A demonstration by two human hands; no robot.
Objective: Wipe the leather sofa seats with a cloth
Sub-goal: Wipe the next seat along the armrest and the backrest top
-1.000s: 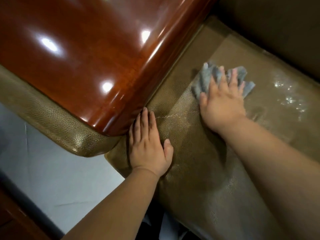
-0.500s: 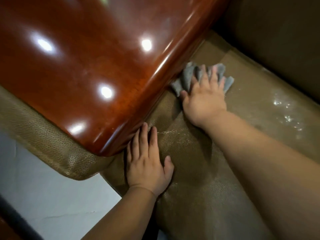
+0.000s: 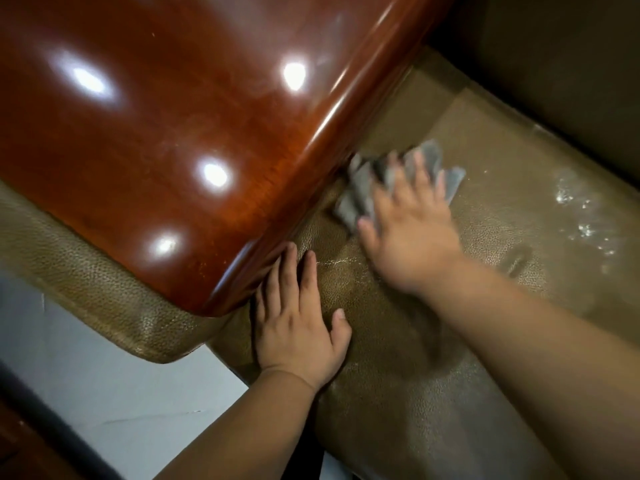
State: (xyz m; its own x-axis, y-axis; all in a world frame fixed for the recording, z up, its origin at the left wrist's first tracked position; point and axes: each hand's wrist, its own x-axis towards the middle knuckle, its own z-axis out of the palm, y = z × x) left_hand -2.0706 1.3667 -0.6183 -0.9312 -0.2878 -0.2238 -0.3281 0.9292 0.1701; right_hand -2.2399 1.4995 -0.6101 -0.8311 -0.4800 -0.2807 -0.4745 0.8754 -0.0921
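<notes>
The person is leaning over the leather sofa seat (image 3: pixel 433 358), an olive-brown cushion with a pebbled grain, and both bare forearms are reaching forward onto it.

The right hand (image 3: pixel 412 230) is lying palm-down on a grey cloth (image 3: pixel 360 188). Its fingers are spread and nearly straight, pressing the cloth flat against the seat rather than curling around it. The hand and cloth are appearing blurred. The cloth is sitting crumpled on the seat, with its left edge just beside the lower edge of the armrest and its folds fanning out past the fingertips toward the backrest (image 3: pixel 554 64).

The left hand (image 3: pixel 298 323) is resting flat on the front left part of the seat. Its fingers are straight and close together, holding nothing, and the fingertips are lying right against the base of the wooden armrest (image 3: pixel 173 133). The thumb is pointing away to the right.

The wooden armrest is glossy red-brown and is showing several bright light reflections. A padded leather band (image 3: pixel 86 271) is wrapping its outer side.

A thin pale scratch line (image 3: pixel 337 262) is running across the seat between the two hands. Bright wet-looking glints (image 3: pixel 581 216) are showing on the seat well to the right of the cloth. Pale floor (image 3: pixel 104 393) is showing below the armrest at the lower left.
</notes>
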